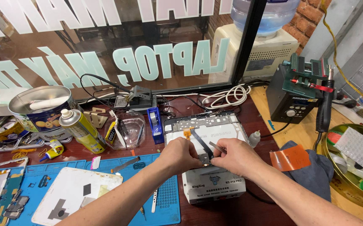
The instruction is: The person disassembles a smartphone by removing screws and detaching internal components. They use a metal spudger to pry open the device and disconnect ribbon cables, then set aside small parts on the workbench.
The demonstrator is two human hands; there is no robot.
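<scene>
With our left hand (180, 154) pressing the opened tablet (206, 132) steady, we keep our right hand (234, 155) pinched lightly on the tweezers (216, 147), lifting the ribbon cable (201, 144) gently.

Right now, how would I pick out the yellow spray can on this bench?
Start at the round cookie tin at the bench's left edge, below the lettered window. The yellow spray can leans against its right side, just above the blue work mat. It is the only tall yellow cylinder with a white nozzle cap.
</scene>
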